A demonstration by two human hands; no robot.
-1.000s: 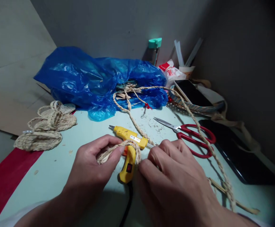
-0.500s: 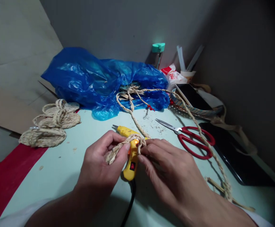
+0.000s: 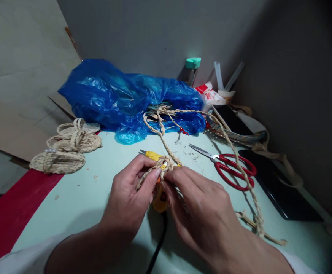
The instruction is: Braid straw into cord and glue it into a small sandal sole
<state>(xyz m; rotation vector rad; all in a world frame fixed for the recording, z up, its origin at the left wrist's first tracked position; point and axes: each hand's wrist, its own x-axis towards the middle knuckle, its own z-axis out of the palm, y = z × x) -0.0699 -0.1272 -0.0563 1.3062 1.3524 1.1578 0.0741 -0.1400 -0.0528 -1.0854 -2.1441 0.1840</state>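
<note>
Over the middle of the table, my left hand [image 3: 133, 190] pinches a looped length of braided straw cord [image 3: 166, 163] between thumb and forefinger. My right hand [image 3: 200, 201] closes on the same cord from the other side, its fingertips close to the left thumb. A yellow hot glue gun [image 3: 153, 155] lies beneath both hands, its nozzle pointing left and a black cable running toward me. Most of its body is hidden by the hands and the cord. From the work, the long cord runs back to a blue plastic bag.
The blue plastic bag [image 3: 97, 91] with straw inside stands at the back. Red-handled scissors [image 3: 221, 161] lie to the right, beside a black tablet-like slab [image 3: 282, 190]. A phone [image 3: 232, 120] rests on a basket. Coiled straw braids [image 3: 59, 161] sit at the left.
Both hands have drawn closer together, and the cord loop between them looks tighter. The right fingers have moved in over the glue gun's handle. The view has shifted slightly.
</note>
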